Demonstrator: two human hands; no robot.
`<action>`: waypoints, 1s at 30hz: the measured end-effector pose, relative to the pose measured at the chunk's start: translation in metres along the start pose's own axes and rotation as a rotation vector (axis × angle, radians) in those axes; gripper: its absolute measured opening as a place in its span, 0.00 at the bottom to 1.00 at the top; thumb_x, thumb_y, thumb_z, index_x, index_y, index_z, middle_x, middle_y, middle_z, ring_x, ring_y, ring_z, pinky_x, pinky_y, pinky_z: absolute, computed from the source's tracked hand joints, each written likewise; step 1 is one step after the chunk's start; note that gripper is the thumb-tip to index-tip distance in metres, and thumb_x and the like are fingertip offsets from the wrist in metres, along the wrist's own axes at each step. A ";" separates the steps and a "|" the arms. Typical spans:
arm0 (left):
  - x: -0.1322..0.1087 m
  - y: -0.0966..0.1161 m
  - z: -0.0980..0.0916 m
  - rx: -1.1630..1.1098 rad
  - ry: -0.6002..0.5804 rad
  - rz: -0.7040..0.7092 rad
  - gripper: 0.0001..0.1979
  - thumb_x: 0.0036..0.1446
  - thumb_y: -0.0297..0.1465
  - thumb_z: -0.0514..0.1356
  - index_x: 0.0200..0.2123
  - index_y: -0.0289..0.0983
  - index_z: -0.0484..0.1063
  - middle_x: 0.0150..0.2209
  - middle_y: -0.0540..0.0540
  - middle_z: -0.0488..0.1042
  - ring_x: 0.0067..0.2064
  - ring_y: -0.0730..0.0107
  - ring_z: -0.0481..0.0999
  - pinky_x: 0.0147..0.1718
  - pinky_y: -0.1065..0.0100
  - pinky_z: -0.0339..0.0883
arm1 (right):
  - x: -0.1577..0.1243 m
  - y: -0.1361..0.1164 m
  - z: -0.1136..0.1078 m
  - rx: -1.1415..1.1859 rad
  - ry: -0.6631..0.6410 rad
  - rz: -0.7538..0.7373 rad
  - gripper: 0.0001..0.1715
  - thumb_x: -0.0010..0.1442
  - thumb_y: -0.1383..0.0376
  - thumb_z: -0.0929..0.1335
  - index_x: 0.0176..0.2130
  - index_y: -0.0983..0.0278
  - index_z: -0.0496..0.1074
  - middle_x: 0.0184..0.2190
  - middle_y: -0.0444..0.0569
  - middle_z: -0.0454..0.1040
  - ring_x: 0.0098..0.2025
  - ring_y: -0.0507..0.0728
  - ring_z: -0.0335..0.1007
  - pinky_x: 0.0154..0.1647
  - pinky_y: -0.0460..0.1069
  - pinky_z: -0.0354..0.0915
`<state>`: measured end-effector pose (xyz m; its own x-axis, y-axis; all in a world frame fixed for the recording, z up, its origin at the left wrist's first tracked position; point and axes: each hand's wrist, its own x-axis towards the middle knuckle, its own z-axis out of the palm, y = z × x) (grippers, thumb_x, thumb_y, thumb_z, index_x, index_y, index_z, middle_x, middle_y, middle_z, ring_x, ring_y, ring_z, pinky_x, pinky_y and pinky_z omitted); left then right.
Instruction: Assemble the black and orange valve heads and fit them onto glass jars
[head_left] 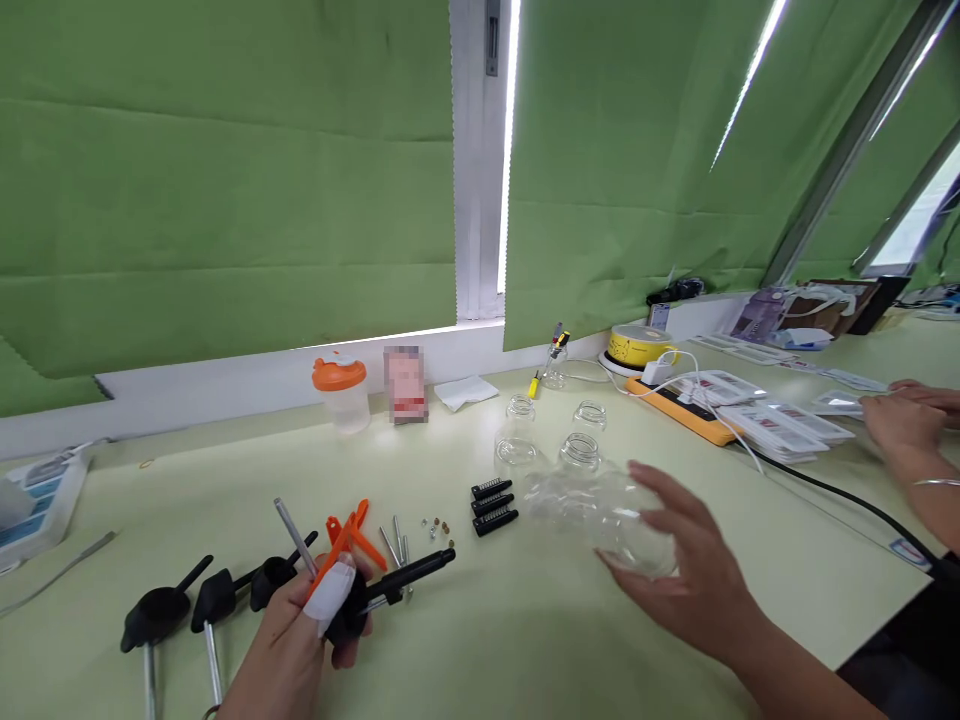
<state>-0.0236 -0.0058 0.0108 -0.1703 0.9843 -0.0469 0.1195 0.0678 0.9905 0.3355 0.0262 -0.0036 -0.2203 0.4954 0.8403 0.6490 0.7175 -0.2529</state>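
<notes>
No lettering is legible from here. The pink pack beyond the left hand is blurred, and print on the flat cases past the right hand is too small.

1. In the left hand: clip, tube.
2. Left of it, on the surface: handled parts.
3. Just beyond it: pins, small pieces right of them.
4. Between the hands: spring units.
5. In the right hand: bottle; jars beyond.
6. Beyond it, rightward: power strip.

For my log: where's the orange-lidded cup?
In the head view, the orange-lidded cup stands left of centre, far back on the table, left of the blurred pink item.
</notes>
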 end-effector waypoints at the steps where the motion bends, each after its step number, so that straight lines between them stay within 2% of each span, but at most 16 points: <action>1: 0.000 0.001 0.002 -0.001 -0.024 -0.021 0.20 0.53 0.49 0.58 0.28 0.37 0.71 0.20 0.50 0.69 0.21 0.71 0.64 0.19 0.70 0.61 | -0.004 0.011 -0.004 -0.030 0.104 0.106 0.35 0.46 0.66 0.75 0.50 0.55 0.60 0.57 0.53 0.63 0.60 0.67 0.60 0.59 0.67 0.58; 3: 0.000 0.003 0.005 -0.009 -0.080 -0.080 0.20 0.52 0.50 0.57 0.27 0.38 0.68 0.19 0.50 0.68 0.20 0.72 0.62 0.19 0.71 0.59 | -0.012 0.033 -0.009 -0.033 0.238 0.387 0.43 0.43 0.60 0.77 0.53 0.57 0.57 0.58 0.56 0.62 0.60 0.68 0.59 0.61 0.68 0.55; 4: 0.000 0.004 0.006 -0.004 -0.075 -0.099 0.20 0.51 0.51 0.57 0.26 0.38 0.67 0.19 0.51 0.68 0.20 0.72 0.62 0.18 0.71 0.58 | -0.014 0.043 -0.009 0.013 0.248 0.539 0.45 0.43 0.56 0.76 0.55 0.57 0.56 0.59 0.57 0.61 0.61 0.68 0.58 0.60 0.67 0.57; 7: 0.001 0.005 0.008 0.020 -0.051 -0.117 0.22 0.48 0.53 0.58 0.26 0.39 0.67 0.18 0.50 0.68 0.19 0.72 0.61 0.18 0.71 0.57 | -0.019 0.068 -0.007 0.253 0.154 0.894 0.49 0.46 0.50 0.74 0.59 0.59 0.52 0.61 0.59 0.59 0.61 0.67 0.59 0.57 0.62 0.63; 9: 0.001 0.006 0.009 0.028 -0.037 -0.115 0.23 0.47 0.54 0.57 0.26 0.38 0.68 0.18 0.50 0.68 0.19 0.71 0.61 0.18 0.71 0.57 | -0.021 0.078 -0.003 0.303 0.077 1.042 0.50 0.44 0.47 0.74 0.59 0.60 0.54 0.61 0.60 0.58 0.61 0.67 0.60 0.58 0.60 0.62; 11: 0.001 0.007 0.009 0.033 -0.028 -0.111 0.24 0.47 0.55 0.57 0.25 0.38 0.68 0.18 0.50 0.69 0.19 0.71 0.62 0.18 0.70 0.58 | -0.023 0.085 0.000 0.254 0.012 1.092 0.50 0.42 0.46 0.74 0.57 0.60 0.55 0.61 0.59 0.58 0.61 0.67 0.59 0.59 0.58 0.60; 16: -0.002 0.008 0.010 0.023 -0.013 -0.102 0.25 0.45 0.55 0.57 0.25 0.38 0.67 0.17 0.50 0.70 0.18 0.71 0.62 0.18 0.69 0.59 | -0.028 0.098 0.009 -0.041 -0.173 1.024 0.47 0.43 0.45 0.71 0.55 0.61 0.57 0.56 0.58 0.64 0.58 0.68 0.61 0.58 0.60 0.58; 20: -0.002 0.009 0.009 0.029 -0.055 -0.077 0.23 0.48 0.53 0.56 0.25 0.38 0.66 0.18 0.49 0.70 0.18 0.71 0.64 0.18 0.69 0.59 | -0.031 0.104 0.014 -0.121 -0.255 0.962 0.49 0.45 0.45 0.70 0.58 0.64 0.54 0.56 0.60 0.65 0.59 0.68 0.61 0.58 0.60 0.57; 23: -0.002 0.009 0.007 0.049 -0.074 -0.067 0.22 0.51 0.52 0.55 0.25 0.38 0.66 0.19 0.49 0.71 0.19 0.70 0.65 0.19 0.69 0.60 | -0.030 0.100 0.013 -0.173 -0.230 0.931 0.57 0.45 0.46 0.71 0.63 0.66 0.47 0.61 0.63 0.59 0.61 0.70 0.58 0.60 0.61 0.57; 25: -0.003 0.009 0.008 0.072 -0.073 -0.062 0.22 0.51 0.52 0.54 0.25 0.38 0.66 0.19 0.49 0.71 0.19 0.70 0.65 0.19 0.69 0.60 | -0.025 0.089 0.010 -0.273 -0.132 0.884 0.60 0.46 0.46 0.71 0.65 0.67 0.44 0.63 0.65 0.53 0.62 0.72 0.55 0.58 0.64 0.58; 27: -0.005 0.010 0.008 0.108 -0.068 -0.054 0.22 0.51 0.53 0.54 0.26 0.38 0.66 0.19 0.49 0.71 0.18 0.71 0.65 0.19 0.69 0.61 | -0.018 0.069 0.006 -0.382 0.017 0.707 0.55 0.51 0.49 0.69 0.66 0.67 0.43 0.64 0.65 0.52 0.64 0.73 0.52 0.58 0.67 0.58; 29: -0.007 0.011 0.008 0.149 -0.082 -0.047 0.23 0.53 0.53 0.53 0.28 0.38 0.66 0.20 0.49 0.71 0.19 0.71 0.66 0.21 0.69 0.62 | -0.008 0.040 0.002 -0.425 0.090 0.314 0.48 0.54 0.55 0.70 0.65 0.65 0.46 0.65 0.63 0.51 0.65 0.72 0.50 0.59 0.67 0.57; 30: -0.009 0.012 0.008 0.167 -0.102 -0.048 0.23 0.53 0.53 0.52 0.28 0.38 0.67 0.20 0.49 0.71 0.19 0.71 0.66 0.22 0.68 0.63 | -0.002 0.023 0.002 -0.419 0.052 0.105 0.45 0.54 0.60 0.71 0.64 0.63 0.50 0.65 0.60 0.52 0.65 0.70 0.50 0.59 0.66 0.57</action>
<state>-0.0125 -0.0127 0.0225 -0.0808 0.9901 -0.1149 0.2753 0.1329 0.9521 0.3496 0.0428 -0.0121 -0.1073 0.5218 0.8463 0.9076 0.3989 -0.1309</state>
